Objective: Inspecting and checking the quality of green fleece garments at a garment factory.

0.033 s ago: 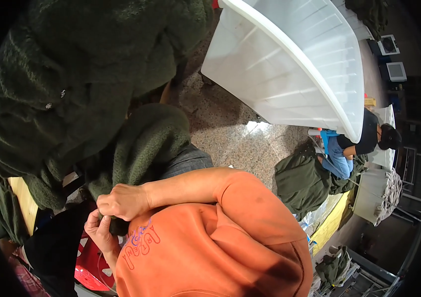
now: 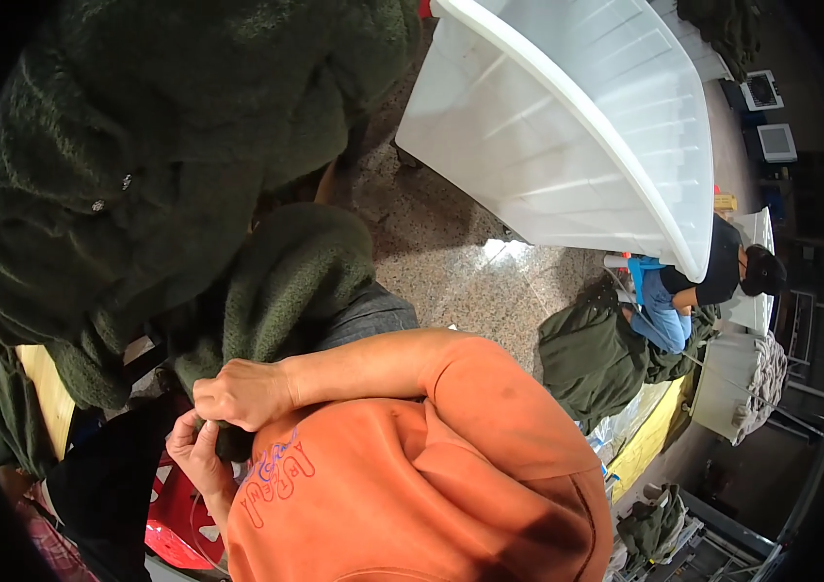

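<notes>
Dark green fleece cloth [image 2: 286, 272] drapes over my lap and runs down to my hands. My right hand [image 2: 242, 396] is closed, its fingers pinched at the cloth's edge. Just below it, my left hand [image 2: 196, 448] has thumb and fingers drawn together on the same dark green cloth. The two hands touch or nearly touch. The exact spot between the fingertips is hidden by the right hand. A larger heap of the green fleece [image 2: 169, 126] rises beyond them, with two small pale specks on it.
A large white plastic bin [image 2: 528, 126] stands at the far right of the heap on a speckled floor [image 2: 451, 276]. Another person [image 2: 712, 272] sits at the right beside a green cloth pile [image 2: 591, 354]. A red plastic stool or basket [image 2: 174, 524] is below my left hand.
</notes>
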